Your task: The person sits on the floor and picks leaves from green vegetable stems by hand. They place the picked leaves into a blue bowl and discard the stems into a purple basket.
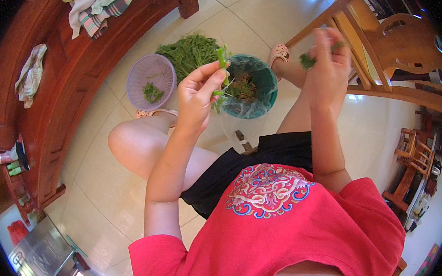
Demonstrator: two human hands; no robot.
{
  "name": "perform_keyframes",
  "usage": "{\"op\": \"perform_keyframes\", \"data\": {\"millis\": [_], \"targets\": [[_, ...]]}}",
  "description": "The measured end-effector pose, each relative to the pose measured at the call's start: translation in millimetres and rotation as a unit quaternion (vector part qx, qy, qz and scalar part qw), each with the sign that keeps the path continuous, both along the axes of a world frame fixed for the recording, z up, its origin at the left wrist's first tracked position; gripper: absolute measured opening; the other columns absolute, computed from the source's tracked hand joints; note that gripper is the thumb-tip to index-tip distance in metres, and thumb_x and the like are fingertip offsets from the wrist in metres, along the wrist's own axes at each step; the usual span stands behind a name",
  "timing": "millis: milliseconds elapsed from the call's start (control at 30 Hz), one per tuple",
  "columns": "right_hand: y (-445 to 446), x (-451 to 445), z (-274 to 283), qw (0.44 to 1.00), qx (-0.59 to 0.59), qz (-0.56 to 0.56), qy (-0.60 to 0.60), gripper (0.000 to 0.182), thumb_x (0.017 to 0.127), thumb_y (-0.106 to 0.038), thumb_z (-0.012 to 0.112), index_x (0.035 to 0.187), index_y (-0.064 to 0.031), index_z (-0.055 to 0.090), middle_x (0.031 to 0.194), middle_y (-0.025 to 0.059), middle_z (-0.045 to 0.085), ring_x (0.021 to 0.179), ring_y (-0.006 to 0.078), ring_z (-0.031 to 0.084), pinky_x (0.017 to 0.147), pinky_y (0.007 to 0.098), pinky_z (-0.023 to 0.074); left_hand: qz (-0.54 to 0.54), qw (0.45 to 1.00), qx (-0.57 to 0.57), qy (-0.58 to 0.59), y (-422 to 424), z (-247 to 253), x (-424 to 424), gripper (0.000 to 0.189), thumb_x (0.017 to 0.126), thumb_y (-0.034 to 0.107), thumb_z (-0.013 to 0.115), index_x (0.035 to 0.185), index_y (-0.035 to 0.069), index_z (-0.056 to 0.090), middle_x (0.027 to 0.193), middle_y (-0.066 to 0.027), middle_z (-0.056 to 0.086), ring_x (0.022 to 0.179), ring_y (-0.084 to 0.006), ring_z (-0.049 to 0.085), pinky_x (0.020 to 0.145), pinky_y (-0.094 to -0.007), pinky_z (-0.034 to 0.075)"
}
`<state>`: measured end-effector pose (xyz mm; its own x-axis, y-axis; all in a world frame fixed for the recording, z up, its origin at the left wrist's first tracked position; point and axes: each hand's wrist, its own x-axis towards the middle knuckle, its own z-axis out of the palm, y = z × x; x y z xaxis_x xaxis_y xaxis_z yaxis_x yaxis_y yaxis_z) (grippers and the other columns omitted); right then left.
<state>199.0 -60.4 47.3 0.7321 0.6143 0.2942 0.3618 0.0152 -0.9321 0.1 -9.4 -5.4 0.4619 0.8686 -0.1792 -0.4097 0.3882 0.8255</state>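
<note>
Pinched between the thumb and fingers of my left hand (199, 95) is a green vegetable stem (222, 59) with leafy bits dangling below. That hand is raised beside a green bucket (273, 96), which is lined with a clear plastic bag and has plant scraps (244, 86) inside. My right hand (328, 55), blurred, is lifted to the right of the bucket with a tuft of leafy greens (308, 60) in its fingers. Beyond my left hand, a heap of leafy greens (190, 51) lies on the floor. A purple plastic basket (130, 81) beside it contains a few picked greens (152, 92).
A dark wooden bench (122, 41) with cloths (98, 12) on it curves along the left. Wooden chairs (385, 45) stand at the right. My feet, in pink clogs (279, 53), rest on the tiled floor (99, 158) on either side of the bucket.
</note>
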Motion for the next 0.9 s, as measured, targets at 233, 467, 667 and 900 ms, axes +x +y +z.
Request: {"op": "perform_keyframes", "data": {"millis": [233, 467, 667, 900], "targets": [[9, -47, -28, 0.933, -0.055, 0.296, 0.196, 0.016, 0.074, -0.01, 0.061, 0.085, 0.0006, 0.062, 0.074, 0.0005, 0.059, 0.062, 0.0033, 0.048, 0.056, 0.0173, 0.04, -0.016, 1.0, -0.009, 0.023, -1, -2, 3, 0.017, 0.075, 0.01, 0.061, 0.092, 0.007, 0.06, 0.074, 0.0027, 0.06, 0.056, 0.0006, 0.045, 0.044, -0.0132, 0.029], [14, -51, -34, 0.948, -0.046, 0.313, -0.042, 0.009, 0.071, -0.008, 0.06, 0.076, -0.0017, 0.059, 0.069, 0.0048, 0.055, 0.059, 0.0115, 0.052, 0.052, 0.0219, 0.0406, -0.027, 0.999, -0.019, 0.034, 1, -4, 2, 0.014, 0.074, 0.009, 0.062, 0.088, 0.007, 0.06, 0.072, 0.0031, 0.058, 0.053, -0.0005, 0.043, 0.043, -0.0143, 0.028], [6, -52, -34, 0.896, 0.005, 0.347, -0.278, 0.016, 0.066, 0.0, 0.054, 0.081, -0.0064, 0.054, 0.079, 0.0078, 0.051, 0.063, 0.0248, 0.054, 0.054, 0.0323, 0.0442, -0.019, 0.991, -0.113, -0.074, 5, -7, 1, 0.013, 0.076, 0.007, 0.059, 0.088, 0.004, 0.06, 0.072, -0.0015, 0.056, 0.047, -0.0038, 0.038, 0.041, -0.0172, 0.027], [-6, -36, -36, 0.89, -0.036, 0.368, -0.268, 0.015, 0.068, -0.002, 0.054, 0.082, -0.0074, 0.054, 0.08, 0.0081, 0.05, 0.065, 0.0256, 0.054, 0.055, 0.0332, 0.0442, -0.039, 0.983, -0.123, -0.13, 10, -10, -6, 0.023, 0.08, 0.009, 0.052, 0.101, 0.0, 0.054, 0.081, -0.0044, 0.058, 0.046, -0.0059, 0.037, 0.043, -0.0192, 0.028]]}}
